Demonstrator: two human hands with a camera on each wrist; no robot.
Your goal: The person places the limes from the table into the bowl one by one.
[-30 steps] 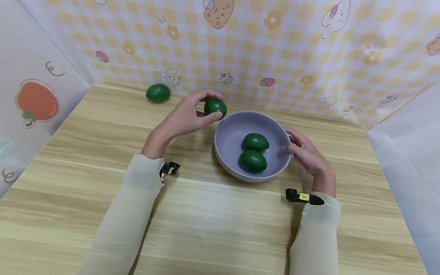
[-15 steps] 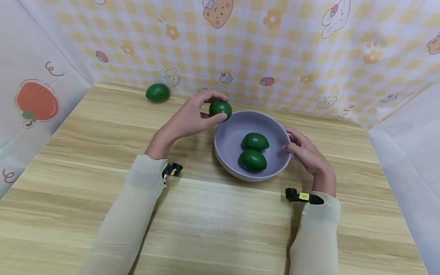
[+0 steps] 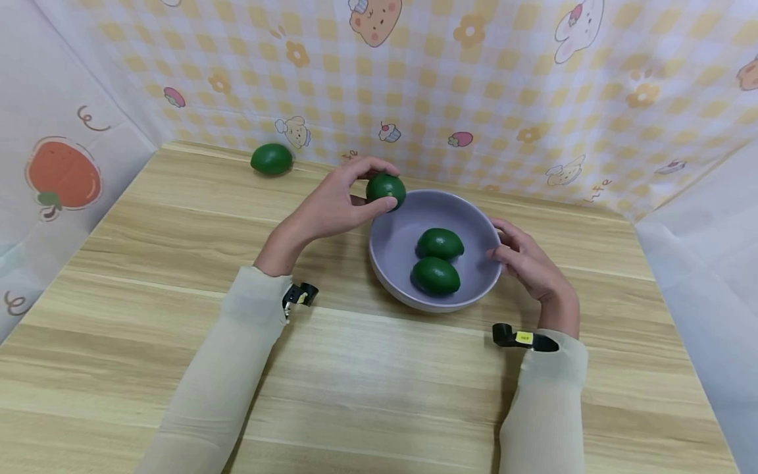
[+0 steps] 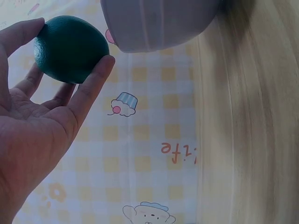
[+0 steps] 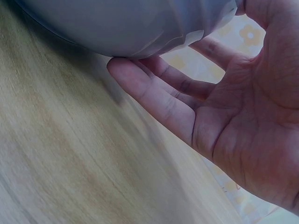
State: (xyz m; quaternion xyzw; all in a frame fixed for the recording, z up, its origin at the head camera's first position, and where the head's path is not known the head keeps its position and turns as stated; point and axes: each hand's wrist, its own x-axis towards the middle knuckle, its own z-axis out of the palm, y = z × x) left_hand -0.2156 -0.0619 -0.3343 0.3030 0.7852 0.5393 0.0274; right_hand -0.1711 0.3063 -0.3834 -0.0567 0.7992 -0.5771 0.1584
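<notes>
My left hand (image 3: 337, 201) holds a dark green lime (image 3: 386, 191) between thumb and fingers, at the upper left rim of a grey-purple bowl (image 3: 391, 240). In the left wrist view the lime (image 4: 70, 49) is gripped by the fingertips, with the bowl (image 4: 159, 23) close beside it. Two more green limes, a rear one (image 3: 440, 244) and a front one (image 3: 435, 276), lie inside the bowl. My right hand (image 3: 530, 263) grips the bowl's right side, thumb over the rim. In the right wrist view its fingers (image 5: 154, 100) support the bowl's outer wall (image 5: 121, 28) from below.
Another green lime (image 3: 272, 159) lies at the back left of the wooden table (image 3: 355, 395). Behind the table rises a yellow checked cloth wall (image 3: 426, 99), with white sheets on the left (image 3: 53, 230) and right (image 3: 699, 250).
My left hand has moved right with the lime, from beside the bowl to over its upper left rim. The bowl and my right hand have stayed in place.
</notes>
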